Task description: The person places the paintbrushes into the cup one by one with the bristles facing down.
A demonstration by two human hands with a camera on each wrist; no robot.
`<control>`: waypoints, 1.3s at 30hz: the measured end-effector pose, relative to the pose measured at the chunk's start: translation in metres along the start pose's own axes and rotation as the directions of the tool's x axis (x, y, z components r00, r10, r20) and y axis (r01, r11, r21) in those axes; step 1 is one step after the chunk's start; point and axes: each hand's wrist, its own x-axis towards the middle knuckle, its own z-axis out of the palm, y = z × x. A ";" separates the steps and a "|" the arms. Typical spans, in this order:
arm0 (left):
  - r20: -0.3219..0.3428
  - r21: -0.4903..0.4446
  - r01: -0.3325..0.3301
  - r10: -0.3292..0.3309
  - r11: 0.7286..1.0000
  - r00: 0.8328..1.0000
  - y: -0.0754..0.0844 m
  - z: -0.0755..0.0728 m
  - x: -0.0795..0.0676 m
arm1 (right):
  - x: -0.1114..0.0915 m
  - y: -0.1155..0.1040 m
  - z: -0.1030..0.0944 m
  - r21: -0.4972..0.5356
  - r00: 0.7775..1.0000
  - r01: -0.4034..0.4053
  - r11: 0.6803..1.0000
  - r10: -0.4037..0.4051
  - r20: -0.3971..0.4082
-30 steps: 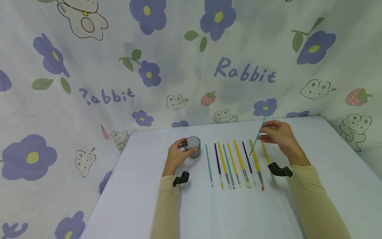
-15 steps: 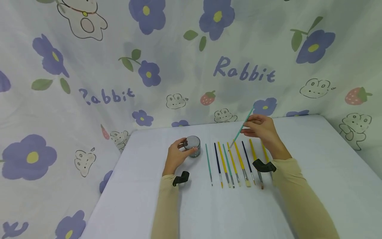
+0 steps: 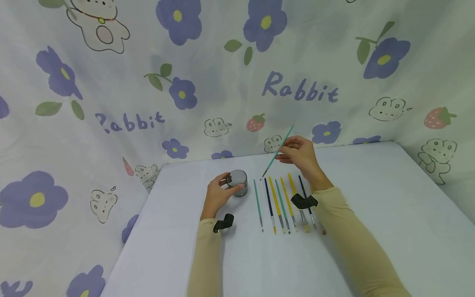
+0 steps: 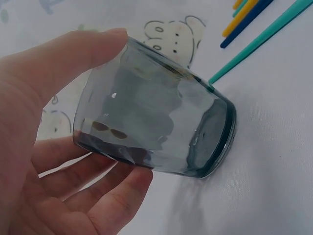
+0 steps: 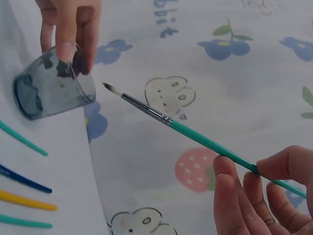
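My left hand grips a smoky clear glass near its rim, thumb on one side and fingers on the other. The glass stands on the table. My right hand pinches a teal paintbrush by its handle, bristles pointing down and left. In the right wrist view the brush tip is near the mouth of the glass, apart from it. Below the right hand lies a row of paintbrushes, among them a teal one, a dark blue one and a yellow one.
A white cloth covers the table. Behind it hangs a curtain printed with flowers and rabbits. The right forearm hides the right end of the brush row. Each wrist wears a black device.
My right hand has moved left above the brush row, bringing the teal paintbrush closer to the glass. The left hand keeps its hold on the glass in the same place.
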 end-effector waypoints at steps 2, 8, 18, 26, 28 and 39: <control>-0.001 -0.001 -0.001 0.001 1.000 1.000 0.000 0.000 0.001 | 0.002 0.000 0.009 0.003 1.000 0.015 1.000 -0.015 0.008; -0.005 0.005 -0.014 0.014 1.000 1.000 0.000 0.001 0.000 | 0.007 -0.001 0.031 0.029 0.999 0.047 0.998 -0.048 0.025; -0.008 -0.012 -0.025 0.025 1.000 1.000 0.001 0.000 0.000 | 0.016 0.007 0.053 0.017 0.998 0.057 0.998 -0.057 0.032; -0.004 -0.014 -0.016 0.016 1.000 1.000 0.001 0.002 0.001 | 0.016 0.015 0.065 -0.059 0.997 0.063 0.996 -0.059 0.056; -0.005 -0.014 -0.018 0.018 1.000 1.000 0.001 0.002 0.001 | 0.016 0.018 0.069 -0.082 0.996 0.065 0.994 -0.060 0.060; -0.007 -0.022 -0.035 0.035 0.999 0.999 -0.001 0.002 0.001 | 0.013 0.034 0.087 -0.184 0.995 0.082 0.980 -0.070 0.074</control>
